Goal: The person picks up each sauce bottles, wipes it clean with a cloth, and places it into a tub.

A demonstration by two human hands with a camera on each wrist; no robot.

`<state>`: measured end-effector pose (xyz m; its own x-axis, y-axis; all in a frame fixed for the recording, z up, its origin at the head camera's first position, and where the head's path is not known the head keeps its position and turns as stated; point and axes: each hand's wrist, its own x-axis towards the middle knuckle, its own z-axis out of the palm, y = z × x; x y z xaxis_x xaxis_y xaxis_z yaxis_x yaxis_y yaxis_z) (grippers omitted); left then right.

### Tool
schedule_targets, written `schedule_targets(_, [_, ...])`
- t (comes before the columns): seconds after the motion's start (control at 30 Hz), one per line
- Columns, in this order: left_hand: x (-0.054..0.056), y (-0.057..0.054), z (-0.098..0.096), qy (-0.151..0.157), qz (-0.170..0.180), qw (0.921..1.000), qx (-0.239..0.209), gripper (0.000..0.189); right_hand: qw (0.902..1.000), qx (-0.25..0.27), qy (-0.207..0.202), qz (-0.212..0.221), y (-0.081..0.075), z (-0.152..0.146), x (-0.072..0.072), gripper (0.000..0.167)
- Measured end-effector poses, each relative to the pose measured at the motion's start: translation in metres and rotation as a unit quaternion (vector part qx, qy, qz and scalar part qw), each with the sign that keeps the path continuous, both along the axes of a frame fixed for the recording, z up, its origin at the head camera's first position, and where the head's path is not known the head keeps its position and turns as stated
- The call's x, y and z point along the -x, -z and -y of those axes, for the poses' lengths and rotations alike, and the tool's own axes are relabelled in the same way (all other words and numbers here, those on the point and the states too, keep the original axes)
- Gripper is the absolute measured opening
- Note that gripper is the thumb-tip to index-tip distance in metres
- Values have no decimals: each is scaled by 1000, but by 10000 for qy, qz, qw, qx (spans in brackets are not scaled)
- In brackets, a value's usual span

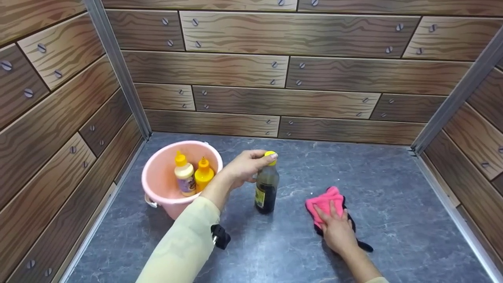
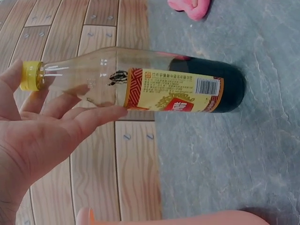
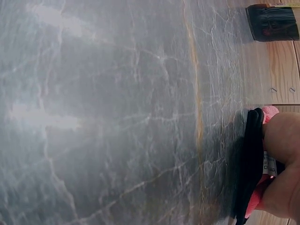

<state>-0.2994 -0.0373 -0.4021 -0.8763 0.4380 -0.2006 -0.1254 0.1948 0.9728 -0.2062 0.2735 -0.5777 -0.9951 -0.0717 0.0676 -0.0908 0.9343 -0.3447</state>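
Note:
My left hand [image 1: 244, 167] pinches the yellow cap of a glass sauce bottle [image 1: 268, 188], thumb on top of the cap and fingers behind the neck. Dark liquid fills the bottle's lower part, under a yellow and red label [image 2: 173, 91]. It is upright at the surface; whether its base touches is hard to tell. To its right, my right hand [image 1: 340, 232] lies with fingers spread on a pink cloth [image 1: 327, 202] with black edging. In the right wrist view, part of the right hand [image 3: 283, 164] covers the cloth, and a white tag [image 3: 269, 164] shows beneath it.
A pink bucket [image 1: 151, 177] stands left of the bottle, close to my left forearm. Inside it are a cream squeeze bottle [image 1: 184, 175] and a yellow squeeze bottle [image 1: 203, 175]. Wood-patterned walls [image 1: 298, 35] enclose the grey marbled surface [image 1: 401, 220] at the back and sides.

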Motion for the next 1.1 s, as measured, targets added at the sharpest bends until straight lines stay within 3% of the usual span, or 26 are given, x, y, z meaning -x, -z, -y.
schedule_targets(0.3, [2, -1, 0, 106, -184, 9995, 251, 45, 9997, -164, -7, -159, -4, 1, 0, 50])
schedule_targets(0.5, [0, -2, 0, 1, -166, 9994, 320, 45, 9979, -194, -57, -611, -2, 1, -1, 49])
schedule_targets(0.67, [1, -2, -3, -13, -135, 9997, 215, 43, 9929, 261, 135, -1153, 3, 1, -4, 52])
schedule_targets(0.77, [1, -2, -4, -16, -91, 9998, 163, 44, 9810, 809, 284, -1740, 5, 2, -5, 53])
schedule_targets(0.9, [1, -3, -4, -52, -28, 9998, 165, 46, 9539, 1550, 364, -2544, 3, 7, -5, 55])
schedule_targets(1.03, [0, -4, -3, -77, -13, 9998, 187, 45, 9258, 2016, 322, -3180, -8, 20, -4, 60])
schedule_targets(1.1, [0, -4, -3, -90, 1, 9998, 189, 44, 9183, 2161, 301, -3304, -17, 29, -3, 62])
